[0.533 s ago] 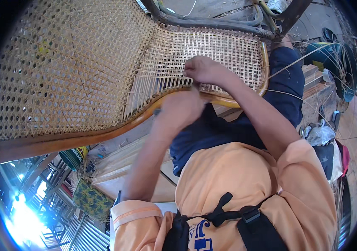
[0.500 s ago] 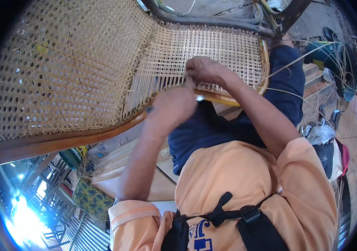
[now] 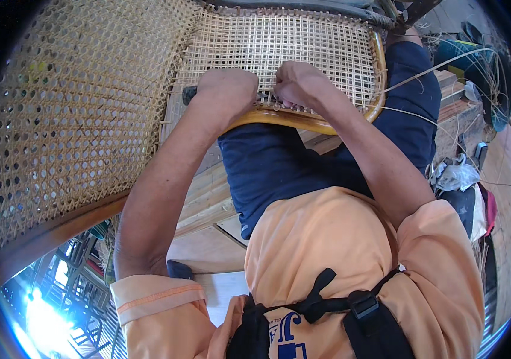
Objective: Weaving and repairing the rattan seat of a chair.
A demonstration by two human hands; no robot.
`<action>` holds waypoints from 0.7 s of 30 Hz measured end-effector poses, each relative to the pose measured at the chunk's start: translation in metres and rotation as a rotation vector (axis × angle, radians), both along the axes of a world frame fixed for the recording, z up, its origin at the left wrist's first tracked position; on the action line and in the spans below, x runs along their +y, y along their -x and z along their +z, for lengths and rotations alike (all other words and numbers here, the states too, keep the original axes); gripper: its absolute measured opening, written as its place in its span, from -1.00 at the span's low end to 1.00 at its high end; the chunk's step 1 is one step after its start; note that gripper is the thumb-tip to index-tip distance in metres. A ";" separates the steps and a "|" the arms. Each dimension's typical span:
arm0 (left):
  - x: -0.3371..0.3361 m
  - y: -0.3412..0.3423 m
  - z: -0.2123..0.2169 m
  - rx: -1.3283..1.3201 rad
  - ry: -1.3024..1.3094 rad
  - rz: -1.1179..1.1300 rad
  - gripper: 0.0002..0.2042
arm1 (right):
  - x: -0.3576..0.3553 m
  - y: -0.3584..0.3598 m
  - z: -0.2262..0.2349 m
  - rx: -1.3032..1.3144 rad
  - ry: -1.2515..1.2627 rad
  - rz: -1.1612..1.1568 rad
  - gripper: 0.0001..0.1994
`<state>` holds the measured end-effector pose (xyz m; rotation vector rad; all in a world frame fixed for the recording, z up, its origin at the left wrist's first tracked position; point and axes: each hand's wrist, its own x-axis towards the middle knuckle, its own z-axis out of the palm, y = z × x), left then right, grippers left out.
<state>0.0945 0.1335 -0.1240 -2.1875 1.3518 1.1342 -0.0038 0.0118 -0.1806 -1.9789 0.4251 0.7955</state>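
While both hands meet at the near rim of the cane seat (image 3: 279, 45), the left hand (image 3: 228, 90) rests curled on the weave, fingers pressed together; the right hand (image 3: 297, 81) pinches a cane strand (image 3: 423, 72) at the wooden frame (image 3: 303, 122); a woven backrest (image 3: 70, 113) lies to the left.

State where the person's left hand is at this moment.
In the head view, the left hand rests top centre on the near wooden rim of the half-woven cane seat, just left of the right hand.
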 end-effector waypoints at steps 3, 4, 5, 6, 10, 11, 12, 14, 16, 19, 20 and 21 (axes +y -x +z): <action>-0.004 0.004 0.000 0.057 -0.017 -0.053 -0.77 | -0.001 -0.001 -0.005 0.038 -0.001 -0.030 -0.89; 0.001 0.003 -0.003 0.052 0.019 -0.001 -0.76 | -0.001 -0.004 -0.001 0.101 0.004 0.002 -0.89; 0.005 0.001 -0.005 0.046 0.055 0.053 -0.75 | 0.000 -0.004 -0.002 0.108 0.003 0.003 -0.89; 0.009 -0.003 -0.007 0.053 0.054 0.054 -0.75 | 0.001 -0.004 -0.003 0.087 0.006 0.004 -0.85; 0.015 -0.013 -0.015 0.208 0.090 0.140 -0.72 | 0.001 -0.005 -0.003 0.108 0.022 0.021 -0.83; 0.015 -0.014 -0.016 0.237 0.103 0.163 -0.72 | 0.001 -0.005 -0.004 0.127 0.026 0.024 -0.83; 0.016 -0.014 -0.017 0.240 0.102 0.164 -0.72 | 0.001 -0.005 -0.003 0.130 0.025 0.025 -0.83; 0.017 -0.014 -0.019 0.223 0.104 0.155 -0.72 | 0.004 -0.002 -0.001 0.037 0.051 -0.019 -0.83; 0.018 -0.013 -0.016 0.223 0.110 0.176 -0.72 | 0.006 -0.004 0.004 0.056 0.079 -0.014 -0.82; 0.016 -0.013 -0.014 0.229 0.108 0.196 -0.72 | 0.008 -0.001 0.003 0.034 0.120 -0.010 -0.80; 0.016 -0.013 -0.014 0.235 0.096 0.199 -0.72 | 0.009 0.001 0.001 -0.008 0.132 -0.008 -0.80; 0.017 -0.013 -0.013 0.237 0.097 0.196 -0.72 | 0.010 0.003 -0.001 -0.006 0.133 -0.011 -0.80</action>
